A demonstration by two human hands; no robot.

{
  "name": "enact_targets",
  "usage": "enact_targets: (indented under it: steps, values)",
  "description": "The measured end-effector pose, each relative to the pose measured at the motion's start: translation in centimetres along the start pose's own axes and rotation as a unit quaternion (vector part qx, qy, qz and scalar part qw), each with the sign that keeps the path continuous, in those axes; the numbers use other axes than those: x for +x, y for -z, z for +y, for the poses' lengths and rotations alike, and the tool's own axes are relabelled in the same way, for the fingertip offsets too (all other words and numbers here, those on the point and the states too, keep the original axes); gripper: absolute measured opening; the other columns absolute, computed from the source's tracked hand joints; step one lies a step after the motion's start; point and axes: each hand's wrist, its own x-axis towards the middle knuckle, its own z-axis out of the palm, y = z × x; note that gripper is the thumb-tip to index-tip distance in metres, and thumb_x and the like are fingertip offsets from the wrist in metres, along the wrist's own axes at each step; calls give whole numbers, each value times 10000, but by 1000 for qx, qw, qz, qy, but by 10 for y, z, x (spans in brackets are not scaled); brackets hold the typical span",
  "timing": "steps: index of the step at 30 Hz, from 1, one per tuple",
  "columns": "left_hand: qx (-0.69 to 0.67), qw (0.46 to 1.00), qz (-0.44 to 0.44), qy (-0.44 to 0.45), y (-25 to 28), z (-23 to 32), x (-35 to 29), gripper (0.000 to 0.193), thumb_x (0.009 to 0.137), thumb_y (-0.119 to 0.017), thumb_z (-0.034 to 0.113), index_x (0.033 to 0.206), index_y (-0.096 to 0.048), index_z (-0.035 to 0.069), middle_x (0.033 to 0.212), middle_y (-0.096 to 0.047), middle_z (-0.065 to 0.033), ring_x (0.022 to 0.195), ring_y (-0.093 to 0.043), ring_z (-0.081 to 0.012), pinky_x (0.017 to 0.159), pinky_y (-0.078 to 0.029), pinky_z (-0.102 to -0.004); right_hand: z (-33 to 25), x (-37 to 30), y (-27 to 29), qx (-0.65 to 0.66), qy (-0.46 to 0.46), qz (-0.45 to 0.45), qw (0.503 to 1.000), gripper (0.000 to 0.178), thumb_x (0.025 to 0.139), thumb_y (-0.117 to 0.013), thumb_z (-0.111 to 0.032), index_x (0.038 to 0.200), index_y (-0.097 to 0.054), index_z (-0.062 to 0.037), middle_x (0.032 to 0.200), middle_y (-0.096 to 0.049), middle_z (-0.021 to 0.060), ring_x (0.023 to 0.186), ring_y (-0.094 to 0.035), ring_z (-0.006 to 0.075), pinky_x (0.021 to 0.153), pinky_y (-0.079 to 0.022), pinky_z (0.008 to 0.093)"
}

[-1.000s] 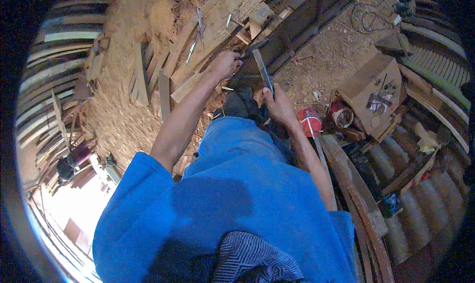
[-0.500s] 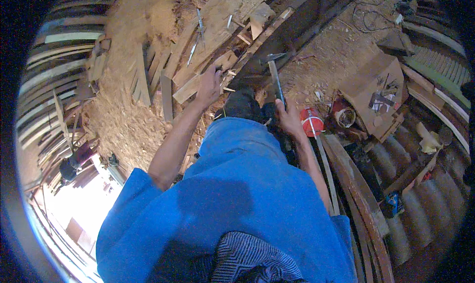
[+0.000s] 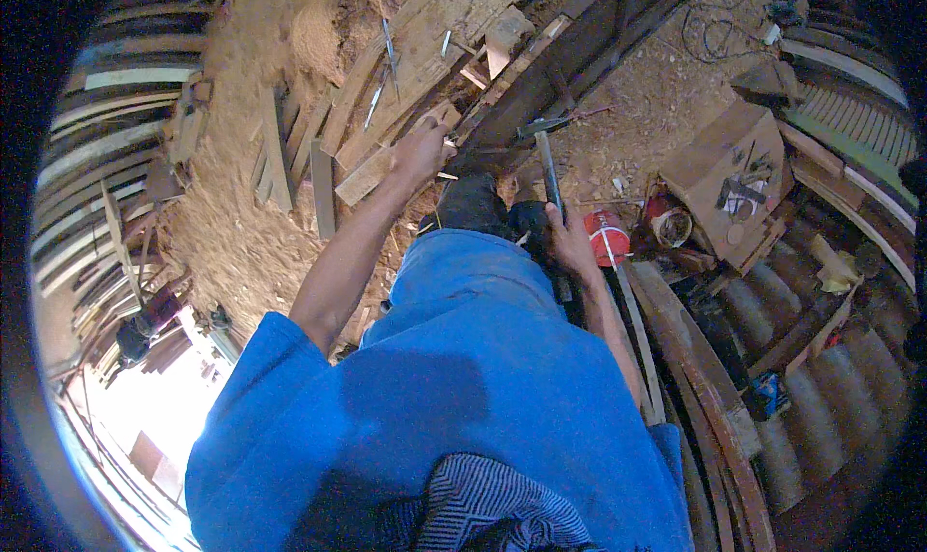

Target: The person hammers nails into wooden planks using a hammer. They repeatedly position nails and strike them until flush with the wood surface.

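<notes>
1 left hand (image 3: 422, 153) | 1 right hand (image 3: 574, 238) | 1 hammer (image 3: 548, 169) | 1 blue shirt (image 3: 435, 344) | 1 striped cloth (image 3: 483, 494)

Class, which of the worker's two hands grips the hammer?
The right hand: the hammer extends from its grasp, while the left hand is at a pale board, apart from that tool.

Dim, grainy; blown-out glare lower left; shadow on blue shirt (image 3: 526, 368); fisheye bending, black corners.

Forearms (image 3: 353, 251) forward, right fingers (image 3: 557, 222) curled
</notes>
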Motion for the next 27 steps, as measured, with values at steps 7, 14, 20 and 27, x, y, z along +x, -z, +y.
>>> enact_targets:
  steps: [7, 14, 20, 27]
  values:
    - [-162, 985, 36, 41, -23, -25, -5, 283, 800, -683, 268, 1012, -686, 80, 958, -624, -161, 952, -615, -357, 783, -503, -479, 20, 9, -9, 20, -56, -15, 998, 466, 974, -468, -408, 1148, -542, 19, 986, -600, 213, 905, -574, 361, 800, -435, 419]
    - [-83, 985, 151, -7, -22, -21, -54, 432, 805, -671, 248, 1220, -608, 144, 1043, -608, -172, 997, -591, -367, 843, -491, -471, 38, 14, -17, 38, 24, 36, 998, 322, 987, -496, -370, 970, -505, -49, 640, -479, 8, 472, -461, 112, 410, -360, 276]
    - [-64, 989, 134, -1, -18, -9, -18, 458, 799, -699, 299, 1221, -598, 151, 1093, -590, -146, 974, -608, -344, 829, -502, -456, 36, 11, -13, 53, 8, 18, 998, 310, 992, -488, -361, 959, -501, -53, 639, -470, 4, 475, -457, 108, 416, -355, 274]
    - [-95, 990, 97, -41, -15, -21, -11, 360, 800, -701, 275, 1140, -637, 177, 1052, -591, -101, 928, -622, -324, 744, -527, -433, 38, 9, -17, 30, 19, 61, 997, 325, 993, -485, -353, 969, -517, -30, 679, -469, 19, 552, -468, 129, 495, -372, 299]
